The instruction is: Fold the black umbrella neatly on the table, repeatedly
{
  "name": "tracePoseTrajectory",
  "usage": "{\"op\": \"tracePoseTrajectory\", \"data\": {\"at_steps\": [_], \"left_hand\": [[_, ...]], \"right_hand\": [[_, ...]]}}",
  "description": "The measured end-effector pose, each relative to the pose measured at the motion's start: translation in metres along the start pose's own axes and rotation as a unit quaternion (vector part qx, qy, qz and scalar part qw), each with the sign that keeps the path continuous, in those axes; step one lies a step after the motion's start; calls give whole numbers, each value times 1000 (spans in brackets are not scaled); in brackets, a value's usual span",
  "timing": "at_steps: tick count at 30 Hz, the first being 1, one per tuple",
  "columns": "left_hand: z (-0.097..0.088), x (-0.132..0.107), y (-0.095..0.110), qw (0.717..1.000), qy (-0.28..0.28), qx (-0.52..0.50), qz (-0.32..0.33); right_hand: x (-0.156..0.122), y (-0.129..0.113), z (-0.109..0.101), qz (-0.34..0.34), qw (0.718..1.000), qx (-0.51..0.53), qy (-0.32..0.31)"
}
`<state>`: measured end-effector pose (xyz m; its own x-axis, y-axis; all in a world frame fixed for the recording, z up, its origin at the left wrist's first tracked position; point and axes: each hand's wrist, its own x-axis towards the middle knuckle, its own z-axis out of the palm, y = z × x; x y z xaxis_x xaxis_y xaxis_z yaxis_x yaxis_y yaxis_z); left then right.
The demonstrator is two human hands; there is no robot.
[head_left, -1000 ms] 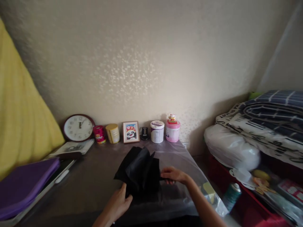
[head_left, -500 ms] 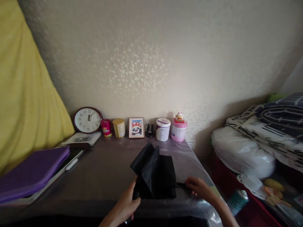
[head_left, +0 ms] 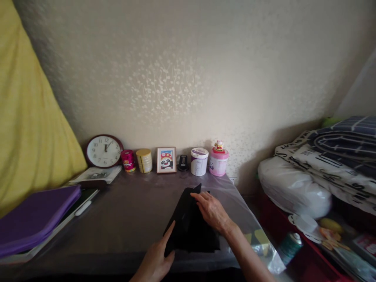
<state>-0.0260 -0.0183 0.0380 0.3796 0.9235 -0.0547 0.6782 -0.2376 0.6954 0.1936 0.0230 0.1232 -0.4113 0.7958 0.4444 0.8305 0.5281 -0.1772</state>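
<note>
Black fabric in loose folds, which looks like a folded umbrella (head_left: 188,231), lies over the front of the table between my hands. My left hand (head_left: 157,254) grips its lower left end, with the index finger stretched along the fabric; part of its grip is hidden. Across the top of the folds reaches my right hand (head_left: 210,209), its fingertips closed on the upper fabric edge. Dark shade hides the details of the folds.
A clock (head_left: 105,151), tins (head_left: 144,160), a framed panda picture (head_left: 166,160) and lidded tubs (head_left: 199,161) line the wall. Purple folders (head_left: 38,219) lie at the left. Beyond the table's right edge stand a spray can (head_left: 290,246) and piled bedding (head_left: 337,152).
My right hand has moved up and left from the strip at the right side onto the top of the black fabric. The raised flaps now lie flatter. My left hand stays at the lower end.
</note>
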Motion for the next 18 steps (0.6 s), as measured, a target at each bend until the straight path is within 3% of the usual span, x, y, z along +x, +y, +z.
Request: {"op": "tracePoseTrajectory", "data": {"at_steps": [6, 12, 18], "left_hand": [[6, -2, -1, 998, 14, 59, -29], [12, -6, 11, 978, -6, 204, -53], [26, -2, 7, 961, -40, 267, -60]], "right_hand": [[4, 3, 11, 25, 996, -30, -77], [20, -1, 20, 53, 998, 32, 1], [40, -17, 71, 50, 998, -13, 24]]}}
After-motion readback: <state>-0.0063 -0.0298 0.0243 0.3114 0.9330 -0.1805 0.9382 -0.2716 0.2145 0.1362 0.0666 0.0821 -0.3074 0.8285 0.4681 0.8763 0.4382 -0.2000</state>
